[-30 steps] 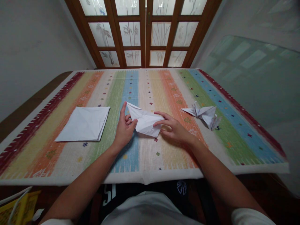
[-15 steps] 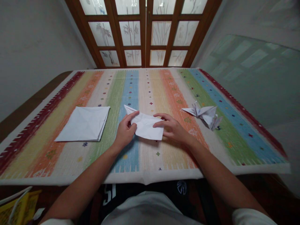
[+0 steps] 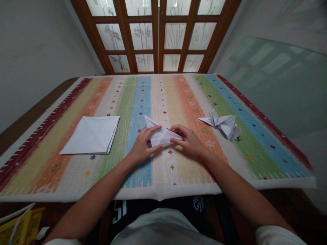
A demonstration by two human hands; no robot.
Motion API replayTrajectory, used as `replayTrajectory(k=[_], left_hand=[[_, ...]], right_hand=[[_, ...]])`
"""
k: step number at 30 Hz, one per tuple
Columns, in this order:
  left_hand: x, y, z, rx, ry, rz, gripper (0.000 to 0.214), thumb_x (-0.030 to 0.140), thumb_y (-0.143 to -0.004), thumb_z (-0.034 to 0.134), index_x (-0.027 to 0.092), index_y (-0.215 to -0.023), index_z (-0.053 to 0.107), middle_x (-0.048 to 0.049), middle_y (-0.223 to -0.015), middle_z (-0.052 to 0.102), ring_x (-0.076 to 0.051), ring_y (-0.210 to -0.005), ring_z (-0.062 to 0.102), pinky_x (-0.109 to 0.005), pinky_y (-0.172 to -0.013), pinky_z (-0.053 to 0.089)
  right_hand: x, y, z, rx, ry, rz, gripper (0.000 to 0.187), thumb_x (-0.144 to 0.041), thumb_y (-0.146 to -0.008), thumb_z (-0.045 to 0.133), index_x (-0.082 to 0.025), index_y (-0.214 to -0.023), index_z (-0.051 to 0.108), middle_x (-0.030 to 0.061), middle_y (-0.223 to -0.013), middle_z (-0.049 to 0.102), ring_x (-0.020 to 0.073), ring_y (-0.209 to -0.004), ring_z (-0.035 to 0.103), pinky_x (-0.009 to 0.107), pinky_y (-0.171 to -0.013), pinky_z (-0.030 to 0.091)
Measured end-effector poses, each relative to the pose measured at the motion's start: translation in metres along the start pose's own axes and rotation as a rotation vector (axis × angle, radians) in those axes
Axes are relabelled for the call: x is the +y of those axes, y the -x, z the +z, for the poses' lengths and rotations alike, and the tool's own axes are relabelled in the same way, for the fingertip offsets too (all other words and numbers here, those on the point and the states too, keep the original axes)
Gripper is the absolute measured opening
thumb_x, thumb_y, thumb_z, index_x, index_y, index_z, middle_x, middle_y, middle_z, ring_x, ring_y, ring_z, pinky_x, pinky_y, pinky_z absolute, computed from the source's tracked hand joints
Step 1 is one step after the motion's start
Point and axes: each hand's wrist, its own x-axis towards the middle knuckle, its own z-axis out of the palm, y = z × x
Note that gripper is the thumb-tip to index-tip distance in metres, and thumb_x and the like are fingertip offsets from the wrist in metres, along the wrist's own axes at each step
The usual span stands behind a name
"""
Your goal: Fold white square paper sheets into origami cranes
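Note:
Between my two hands is a partly folded sheet of white paper (image 3: 161,136), with one pointed corner sticking up toward the far left. My left hand (image 3: 143,144) grips its left side, the thumb along the near edge and the fingers over the far side. My right hand (image 3: 187,139) pinches the right tip between thumb and fingers. The paper is low over the striped tablecloth; whether it touches the cloth I cannot tell. To the left lies a stack of white paper squares (image 3: 89,134). Folded paper cranes (image 3: 224,124) lie to the right, close together.
A striped tablecloth (image 3: 125,102) covers the table, its near hem (image 3: 158,194) hanging by my lap. Beyond the far edge stand wooden doors with glass panes (image 3: 159,37). A yellow basket (image 3: 22,224) is below the table at lower left.
The folded paper has turned from a flat broad face to a narrower, pointed shape and shifted slightly right. My left hand moved right with it; the right thumb now presses nearer its tip.

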Motion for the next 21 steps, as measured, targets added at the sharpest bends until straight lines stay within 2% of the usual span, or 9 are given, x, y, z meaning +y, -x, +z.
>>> replayTrajectory(k=[2,5,8,11,13,16,17,19,21], left_hand=[[0.000,-0.001,0.001,0.001,0.020,-0.004,0.059,0.034,-0.096,0.082,0.030,-0.151,0.065,-0.0127,-0.137,0.067,-0.029,-0.122,0.068,-0.045,-0.097,0.065],[0.002,-0.001,0.000,-0.034,0.092,-0.024,0.050,0.032,-0.096,0.079,0.029,-0.145,0.069,-0.0114,-0.130,0.068,-0.028,-0.119,0.068,-0.040,-0.088,0.067],[0.006,-0.001,-0.002,-0.097,0.138,-0.030,0.041,0.033,-0.098,0.075,0.028,-0.138,0.073,-0.0108,-0.127,0.067,-0.027,-0.115,0.068,-0.036,-0.081,0.067],[0.008,0.000,-0.005,-0.160,0.082,0.014,0.035,0.033,-0.099,0.073,0.027,-0.134,0.076,-0.0098,-0.121,0.069,-0.025,-0.106,0.069,-0.035,-0.081,0.065],[0.007,0.000,-0.006,-0.191,0.026,0.050,0.034,0.032,-0.099,0.072,0.027,-0.132,0.076,-0.0081,-0.115,0.069,-0.024,-0.101,0.068,-0.037,-0.083,0.064],[0.005,0.001,-0.004,-0.208,-0.066,0.082,0.034,0.031,-0.100,0.072,0.028,-0.133,0.076,-0.0065,-0.110,0.066,-0.026,-0.102,0.067,-0.044,-0.093,0.063],[0.004,0.001,-0.003,-0.202,-0.095,0.097,0.035,0.030,-0.099,0.072,0.028,-0.134,0.076,-0.0074,-0.113,0.065,-0.027,-0.107,0.067,-0.048,-0.098,0.062],[0.002,0.002,0.000,-0.162,-0.144,0.130,0.037,0.028,-0.098,0.074,0.027,-0.136,0.074,-0.0118,-0.133,0.063,-0.030,-0.122,0.065,-0.054,-0.110,0.058],[0.001,0.002,0.002,-0.093,-0.184,0.156,0.043,0.027,-0.097,0.077,0.028,-0.140,0.072,-0.0152,-0.161,0.049,-0.033,-0.136,0.059,-0.056,-0.117,0.054]], right_hand=[[-0.001,0.001,0.001,0.006,-0.082,0.053,0.041,-0.038,-0.088,0.084,-0.026,-0.126,0.070,0.0007,-0.092,0.076,0.0201,-0.081,0.070,0.032,-0.075,0.054],[-0.002,0.001,0.001,-0.053,-0.159,0.112,0.045,-0.042,-0.091,0.082,-0.024,-0.130,0.069,-0.0023,-0.081,0.069,0.0172,-0.071,0.063,0.030,-0.068,0.050],[-0.003,0.000,0.001,-0.127,-0.233,0.137,0.044,-0.052,-0.092,0.081,-0.023,-0.124,0.074,0.0004,-0.086,0.070,0.0176,-0.074,0.063,0.029,-0.067,0.050],[-0.004,0.000,0.004,-0.164,-0.312,0.187,0.047,-0.065,-0.093,0.078,-0.023,-0.113,0.077,0.0036,-0.097,0.073,0.0180,-0.080,0.064,0.028,-0.068,0.050],[-0.005,0.000,0.008,-0.176,-0.364,0.220,0.050,-0.071,-0.093,0.076,-0.023,-0.107,0.076,0.0029,-0.096,0.072,0.0170,-0.078,0.062,0.028,-0.067,0.049],[-0.005,-0.001,0.014,-0.177,-0.424,0.221,0.050,-0.071,-0.090,0.081,-0.022,-0.101,0.074,0.0004,-0.089,0.067,0.0157,-0.075,0.059,0.028,-0.068,0.049],[-0.004,-0.001,0.016,-0.173,-0.447,0.221,0.049,-0.070,-0.088,0.083,-0.023,-0.099,0.073,-0.0001,-0.088,0.066,0.0156,-0.075,0.059,0.028,-0.069,0.050],[-0.002,-0.001,0.018,-0.164,-0.504,0.242,0.050,-0.069,-0.086,0.086,-0.023,-0.096,0.070,-0.0008,-0.087,0.064,0.0152,-0.075,0.059,0.028,-0.068,0.051],[0.000,0.000,0.019,-0.165,-0.557,0.283,0.050,-0.068,-0.084,0.088,-0.023,-0.095,0.068,-0.0017,-0.085,0.062,0.0147,-0.072,0.059,0.027,-0.064,0.052]])
